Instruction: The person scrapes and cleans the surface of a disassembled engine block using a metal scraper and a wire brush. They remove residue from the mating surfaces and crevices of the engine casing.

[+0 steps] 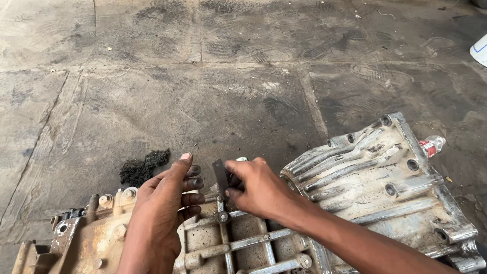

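Down at the bottom edge, nearest the lens, sits the casing [243, 248], a greasy ribbed metal housing lying flat on the floor, its grid of ribs and bolt bosses facing up. Both hands are on it, right at its far rim.

Right hand [258, 187] comes in from the lower right, forearm stretched across the casing, fingers pinched tight on a blade [221, 177] — a small flat dark strip, held upright and a little tilted, its lower end down near a boss on the casing's edge. Firm narrow grip, thumb and fingertips closed on the strip.

Left hand [165, 208] stands edge-on just beside it, thumb raised, fingers curled inward toward the blade. Holding nothing that I can see; the fingers are half curled, and whether they rest on the rim below is hidden by the hand itself.

To the right, touching or overlapping the casing, lies the cover [380, 182], a lighter grey ribbed pan, tilted, bolt holes round its flange. A small red-and-white bottle [432, 145] pokes out behind its far corner.

Left of the hands, on the floor [203, 91], a dark wad [143, 167] of scouring stuff. Stained concrete slabs all around, shoe prints pressed in the grime. A white object [480, 49] clips the right edge.
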